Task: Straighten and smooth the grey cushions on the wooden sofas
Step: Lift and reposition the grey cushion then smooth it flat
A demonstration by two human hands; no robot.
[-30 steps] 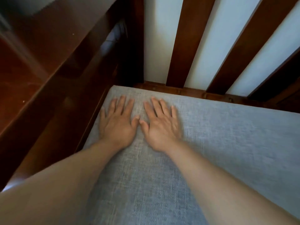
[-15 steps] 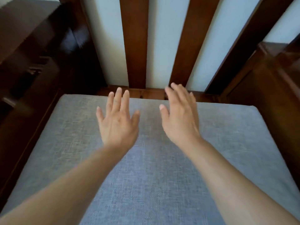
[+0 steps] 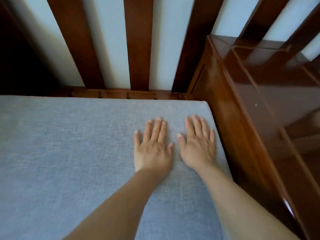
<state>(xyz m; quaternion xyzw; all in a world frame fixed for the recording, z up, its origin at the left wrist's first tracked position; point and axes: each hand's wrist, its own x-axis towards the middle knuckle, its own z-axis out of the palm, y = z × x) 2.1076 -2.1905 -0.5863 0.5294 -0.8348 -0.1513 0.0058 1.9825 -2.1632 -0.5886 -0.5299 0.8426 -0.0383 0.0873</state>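
Reaching in from six o'clock, two bare forearms cross the flat grey woven-fabric seat cushion (image 3: 69, 153). On it the left hand (image 3: 152, 149) and right hand (image 3: 197, 148) lie palm-down, fingers straight and gripping nothing, side by side near its two o'clock corner. Just at three o'clock runs the glossy dark-brown wooden armrest (image 3: 242, 135); at twelve stand brown wooden back slats (image 3: 138, 44).

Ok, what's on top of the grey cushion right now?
Only the left hand and right hand, lying flat side by side on the grey cushion near its right rear corner. The fabric under the palms and forearms is covered, so any creases there cannot be seen.
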